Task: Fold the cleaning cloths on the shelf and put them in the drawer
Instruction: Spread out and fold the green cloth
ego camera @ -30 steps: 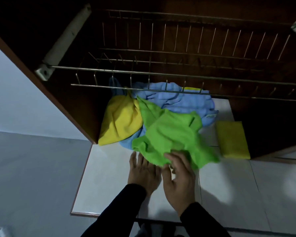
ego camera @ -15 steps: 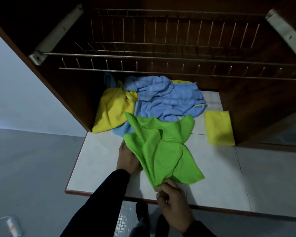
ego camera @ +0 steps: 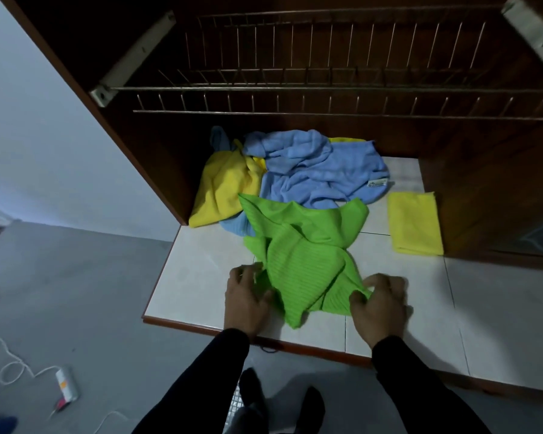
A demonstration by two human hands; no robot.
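A crumpled green cloth [ego camera: 304, 252] lies on the white tiled shelf [ego camera: 201, 277], near its front edge. My left hand [ego camera: 246, 296] grips the cloth's near left edge with curled fingers. My right hand [ego camera: 380, 303] pinches its near right corner between thumb and fingers. Behind the green cloth sits a rumpled blue cloth [ego camera: 317, 170], with a bunched yellow cloth [ego camera: 224, 189] to its left. A folded yellow cloth [ego camera: 416, 222] rests flat at the right, by the cabinet wall. No drawer shows in this view.
A wire dish rack [ego camera: 326, 86] hangs above the shelf inside the dark wooden cabinet [ego camera: 138, 120]. The grey floor at the left holds a white cord and a small device [ego camera: 66, 383]. My feet [ego camera: 279, 402] stand below the shelf edge.
The right hand moved from the cloth's lower tip out to its right corner. The left hand came out from under the cloth to its left edge. The cloth is spread wider.
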